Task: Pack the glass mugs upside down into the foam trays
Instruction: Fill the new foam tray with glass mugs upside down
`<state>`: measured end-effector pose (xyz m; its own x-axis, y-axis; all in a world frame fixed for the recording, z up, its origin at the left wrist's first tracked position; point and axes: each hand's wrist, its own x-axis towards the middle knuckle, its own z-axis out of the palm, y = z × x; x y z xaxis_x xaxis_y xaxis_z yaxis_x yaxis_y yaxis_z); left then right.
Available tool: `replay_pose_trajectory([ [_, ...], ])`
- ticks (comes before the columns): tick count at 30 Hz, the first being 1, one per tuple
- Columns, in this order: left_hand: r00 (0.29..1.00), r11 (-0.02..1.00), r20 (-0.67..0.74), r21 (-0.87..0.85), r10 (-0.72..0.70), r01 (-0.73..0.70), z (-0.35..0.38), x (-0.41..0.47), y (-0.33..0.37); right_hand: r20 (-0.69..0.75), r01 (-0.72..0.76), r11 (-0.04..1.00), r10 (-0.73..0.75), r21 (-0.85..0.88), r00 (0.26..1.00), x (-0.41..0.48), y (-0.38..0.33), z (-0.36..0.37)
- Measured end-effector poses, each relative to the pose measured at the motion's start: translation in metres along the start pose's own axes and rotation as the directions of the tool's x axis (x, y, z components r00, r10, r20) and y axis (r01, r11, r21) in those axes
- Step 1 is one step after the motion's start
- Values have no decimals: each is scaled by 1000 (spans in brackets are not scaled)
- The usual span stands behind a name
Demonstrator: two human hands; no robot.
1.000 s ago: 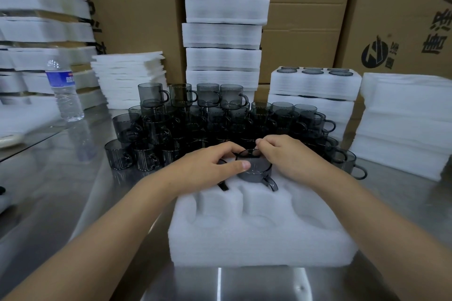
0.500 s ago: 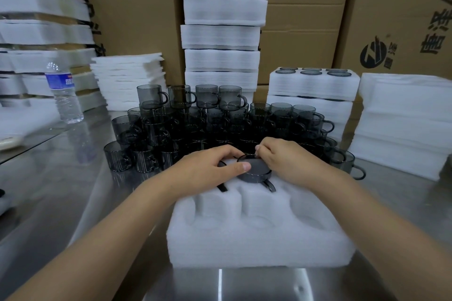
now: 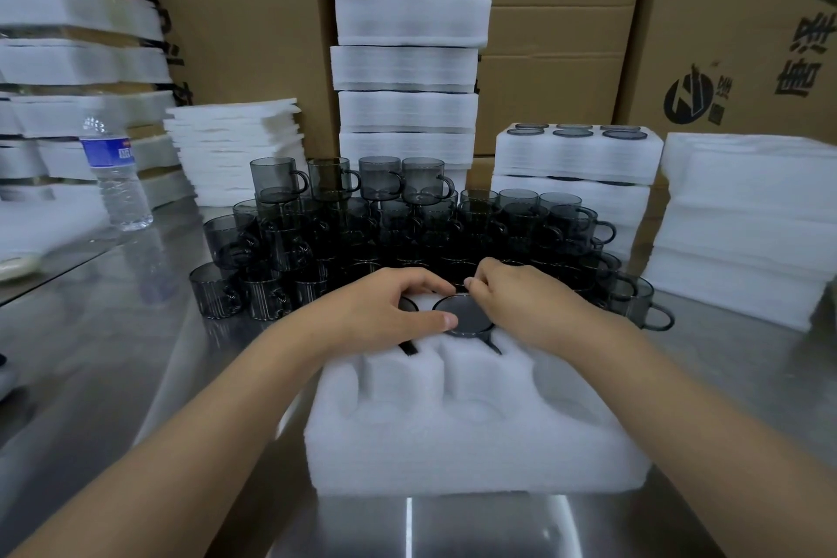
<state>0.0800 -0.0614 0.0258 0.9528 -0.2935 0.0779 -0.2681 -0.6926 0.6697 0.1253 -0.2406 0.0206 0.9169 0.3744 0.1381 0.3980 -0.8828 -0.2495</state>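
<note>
Head view: the step in hand is seating one mug (image 3: 463, 316) into the foam tray (image 3: 475, 453), which lies on the table (image 3: 113, 376) just in front of the person. The mug is in the middle pocket of the far row, almost fully sunk, so only its dark round base shows above the foam.

The left hand (image 3: 385, 313) arches over it from 9 o'clock. Its thumb tip touches the near edge of the base and its fingers curve to the far edge, so it grips the mug lightly. The right hand (image 3: 521, 304) comes from 3 o'clock with bent fingers on the edge at about 1 o'clock; its thumb is hidden.

The mug stands upside down, mouth down and base up, so its long axis is vertical. Its handle points to about 5 o'clock, toward the person, and lies in the narrow slot of the foam.

A second mug (image 3: 407, 306) sits in the pocket at 9 o'clock of the first, mostly under the left hand, with its handle also toward the person. The near row of pockets is empty, and the far right pocket is covered by the right hand.

I judge that the next move calls for a short even press until the base is level with the foam. Then one hand must reach to 12 o'clock for another of the loose mugs (image 3: 407, 231), and turn it over before lowering.
</note>
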Motion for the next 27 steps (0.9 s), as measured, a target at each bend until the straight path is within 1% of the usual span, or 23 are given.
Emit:
replay_pose_trajectory([
  [6, 1000, 1000, -8, 9, -9, 9, 0, 0, 1, 29, 40, 999, -39, -26, 999, 2, -1, -2],
  [14, 999, 999, -34, 33, -10, 11, 2, -1, -3, 20, 54, 998, -54, -24, 998, -2, -1, -4],
  [16, 999, 1000, -40, 28, -11, 13, 2, -1, -4, 2, 46, 999, -46, 1, 999, -5, -2, -3],
  [21, 997, 1000, -82, 1, 1, -1, 4, -2, -5, -24, -9, 992, 12, 127, 1000, -8, 0, -3],
  [23, 996, 1000, -94, 27, -1, 4, 5, -3, -6, -25, -12, 989, 16, 150, 1000, -8, 1, -3],
  [25, 990, 997, -136, 77, 27, -17, 6, -4, -6, -26, -12, 987, 17, 162, 1000, -9, 1, -4],
  [27, 966, 983, -241, 174, 93, -51, 6, -4, -5, -26, -16, 986, 20, 164, 999, -10, 1, -4],
])
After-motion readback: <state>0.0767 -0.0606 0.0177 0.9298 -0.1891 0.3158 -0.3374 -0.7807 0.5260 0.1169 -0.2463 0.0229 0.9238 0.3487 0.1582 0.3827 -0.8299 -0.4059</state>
